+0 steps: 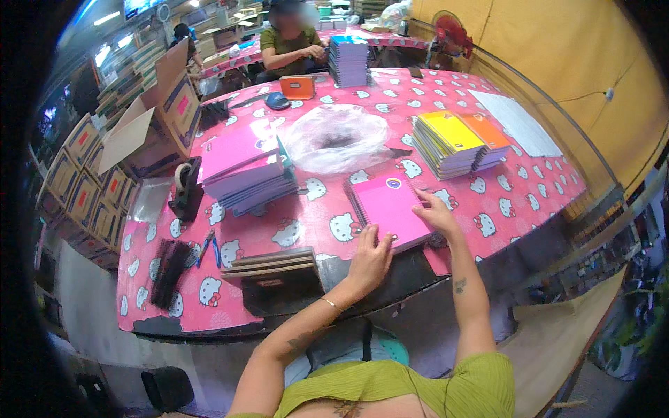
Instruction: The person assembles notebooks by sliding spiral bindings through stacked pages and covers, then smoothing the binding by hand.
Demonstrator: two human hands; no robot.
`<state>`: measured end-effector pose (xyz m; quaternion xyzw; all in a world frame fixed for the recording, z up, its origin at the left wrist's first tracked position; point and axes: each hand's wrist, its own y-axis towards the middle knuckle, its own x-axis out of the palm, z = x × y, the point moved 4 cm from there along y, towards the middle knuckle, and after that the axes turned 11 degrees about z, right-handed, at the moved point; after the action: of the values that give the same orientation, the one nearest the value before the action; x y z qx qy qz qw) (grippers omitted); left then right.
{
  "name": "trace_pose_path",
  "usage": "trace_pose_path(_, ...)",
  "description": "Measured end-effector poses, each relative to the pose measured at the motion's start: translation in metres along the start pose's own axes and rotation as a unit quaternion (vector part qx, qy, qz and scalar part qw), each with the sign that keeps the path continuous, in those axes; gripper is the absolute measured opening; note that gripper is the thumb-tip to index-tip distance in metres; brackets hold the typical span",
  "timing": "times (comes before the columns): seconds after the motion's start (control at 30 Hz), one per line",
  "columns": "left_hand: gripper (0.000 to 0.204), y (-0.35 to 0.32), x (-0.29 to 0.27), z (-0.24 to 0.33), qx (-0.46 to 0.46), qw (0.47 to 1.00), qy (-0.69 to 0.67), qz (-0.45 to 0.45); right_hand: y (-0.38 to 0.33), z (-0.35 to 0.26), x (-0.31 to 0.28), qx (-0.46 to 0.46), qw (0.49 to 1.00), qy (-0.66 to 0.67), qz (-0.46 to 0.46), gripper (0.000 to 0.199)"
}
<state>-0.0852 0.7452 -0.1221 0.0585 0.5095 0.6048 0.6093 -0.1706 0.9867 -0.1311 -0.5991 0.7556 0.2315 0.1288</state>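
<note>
Pink spiral notebook [391, 209], frame centre: left hand [369, 261] flat on near edge, right hand [435, 212] open, fingers spread on right edge; nothing gripped. Best kept square, pressed evenly.

Both hands rest flat on a pink spiral notebook [391, 209] — left hand [369, 261] at its near edge, right hand [435, 212] on its right side — atop the pink patterned surface [516, 202].
</note>
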Motion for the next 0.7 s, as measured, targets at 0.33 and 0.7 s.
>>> trace_pose_path(0.33, 0.025, 0.131, -0.232, -0.093, 0.019, 0.979, 0.180, 0.091, -0.042, -0.092, -0.027, -0.133, 0.944, -0.011, 0.301, 0.020)
trace_pose_path(0.7, 0.027, 0.129, -0.288, -0.109, 0.151, 0.872, 0.415, 0.211, -0.068, -0.194, 0.121, -0.228, 0.952, 0.172, 0.107, 0.041)
